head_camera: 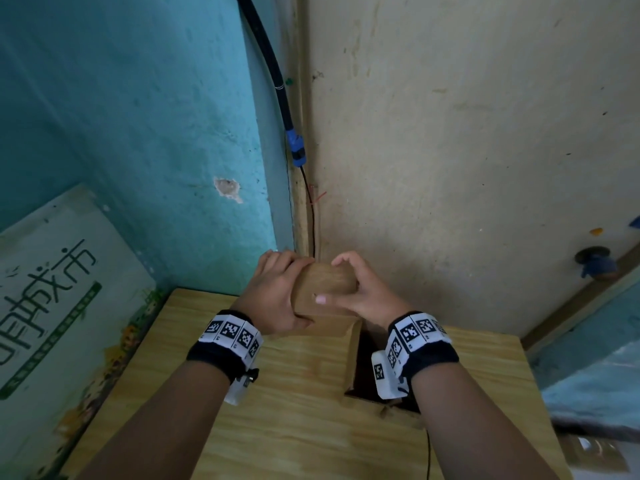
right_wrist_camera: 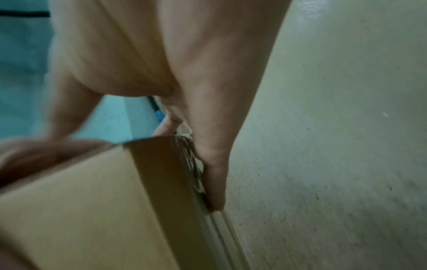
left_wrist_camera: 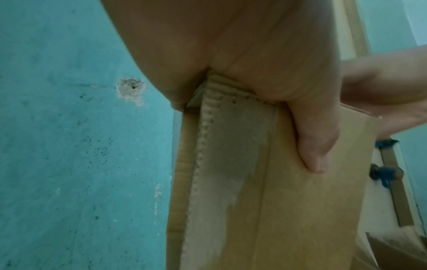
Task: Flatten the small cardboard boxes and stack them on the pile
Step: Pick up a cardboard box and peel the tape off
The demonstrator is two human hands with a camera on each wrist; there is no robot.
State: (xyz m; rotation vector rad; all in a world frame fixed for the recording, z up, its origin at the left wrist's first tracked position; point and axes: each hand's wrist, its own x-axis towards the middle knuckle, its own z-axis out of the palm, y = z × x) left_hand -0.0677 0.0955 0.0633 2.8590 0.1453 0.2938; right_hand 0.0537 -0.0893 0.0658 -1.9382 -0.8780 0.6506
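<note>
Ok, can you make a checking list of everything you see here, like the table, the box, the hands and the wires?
Surface: wooden table, bare wood grain.
Job's things: small cardboard box, held above the table; open box beneath.
Clutter: nothing seen.
Grippers: left hand and right hand both grip the small box.
Cables: black hose with blue connector in the wall corner.
Surroundings: turquoise wall, cream wall, printed carton.

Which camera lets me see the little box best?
The head view: the cardboard box shows between the left hand and right hand. Both wrist views show only close, partial panels.
</note>
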